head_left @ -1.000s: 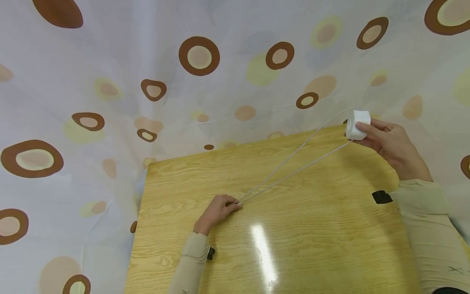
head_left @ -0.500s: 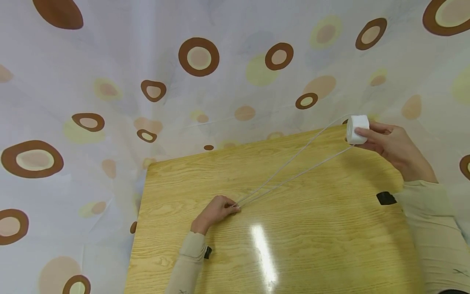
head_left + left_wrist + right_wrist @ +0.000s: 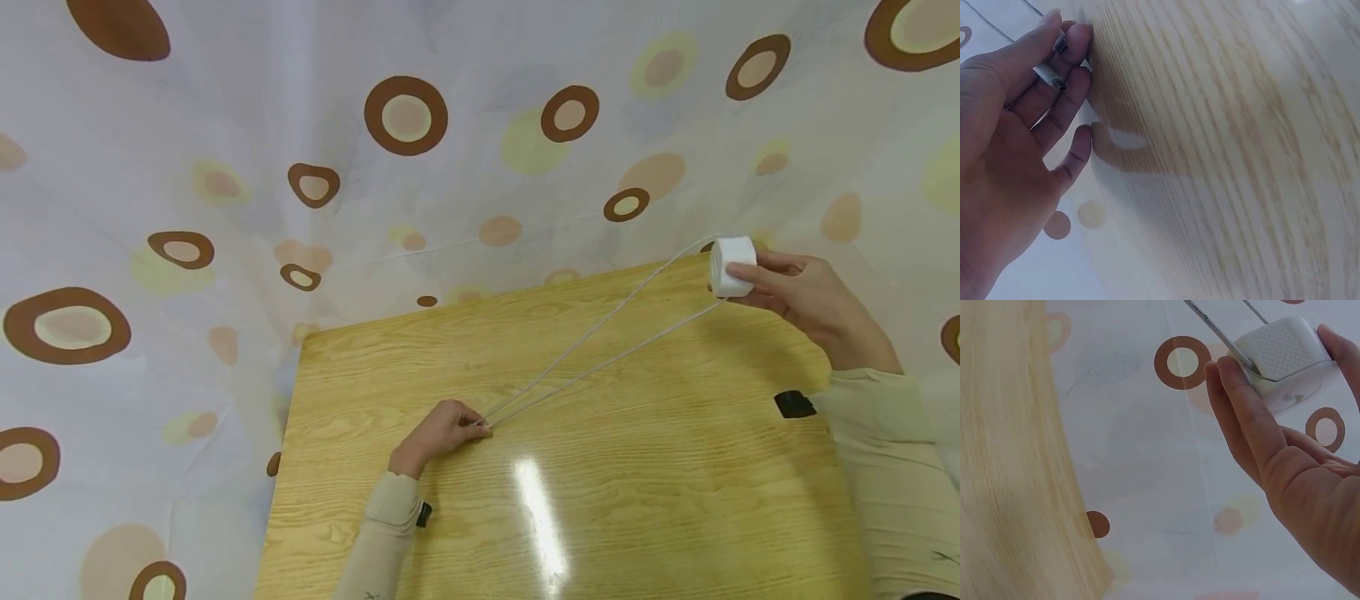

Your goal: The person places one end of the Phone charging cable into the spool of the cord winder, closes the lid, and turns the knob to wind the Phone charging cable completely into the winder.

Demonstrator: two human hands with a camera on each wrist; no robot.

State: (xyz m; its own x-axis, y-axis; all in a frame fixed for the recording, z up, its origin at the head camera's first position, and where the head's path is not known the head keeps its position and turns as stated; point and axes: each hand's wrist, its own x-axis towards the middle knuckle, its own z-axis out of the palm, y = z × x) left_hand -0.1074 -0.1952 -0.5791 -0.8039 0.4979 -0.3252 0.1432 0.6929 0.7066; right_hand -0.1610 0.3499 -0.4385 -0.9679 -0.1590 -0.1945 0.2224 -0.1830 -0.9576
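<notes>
In the head view my right hand (image 3: 802, 304) grips a small white rounded case (image 3: 735, 265) above the table's far right part. Two thin white cable strands (image 3: 607, 365) run from the case down to my left hand (image 3: 438, 433), stretched apart near the case and meeting at the fingers. In the left wrist view, two small plugs with metal tips, one plug (image 3: 1050, 77) below the other plug (image 3: 1060, 44), are pinched between thumb and fingers. The right wrist view shows the case's textured side and a strand (image 3: 1219, 331) leaving by its edge, fingers and thumb at opposite sides.
A wooden table (image 3: 637, 492) fills the lower middle, with a bright light reflection on it. Behind and to the left hangs a pale sheet (image 3: 465, 50) with brown ring patterns, meeting the table's far and left edges.
My right hand and the white case have shifted slightly down and to the right. My left hand has moved a little down and left, still pinching the plugs.
</notes>
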